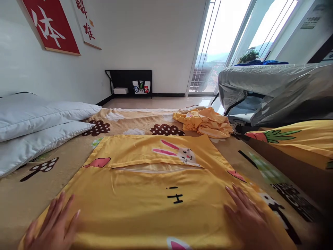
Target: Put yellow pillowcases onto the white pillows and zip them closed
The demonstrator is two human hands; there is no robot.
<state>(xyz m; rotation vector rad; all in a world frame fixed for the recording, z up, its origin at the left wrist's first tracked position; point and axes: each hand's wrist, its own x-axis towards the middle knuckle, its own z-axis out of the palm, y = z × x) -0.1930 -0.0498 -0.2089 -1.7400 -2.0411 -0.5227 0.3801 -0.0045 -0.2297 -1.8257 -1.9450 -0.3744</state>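
A yellow pillowcase (140, 205) printed with rabbits, carrots and the word "Hi" lies spread flat on the bed. Across its upper part runs a slit (158, 169), gaping slightly, with a pale edge showing inside. My left hand (56, 224) rests with fingers spread on the pillowcase near its left edge. On the opposite side, my right hand (247, 218) lies flat near the right edge, fingers stretched out and a little blurred. Neither hand grips anything. The near end of the pillowcase runs out of view.
Two white pillows (49, 114) are stacked at the left. Crumpled yellow fabric (205, 121) lies at the bed's far side. A brown patterned sheet (15, 201) covers the bed. More yellow fabric (307, 135) is at the right, near a grey-covered object (275, 80).
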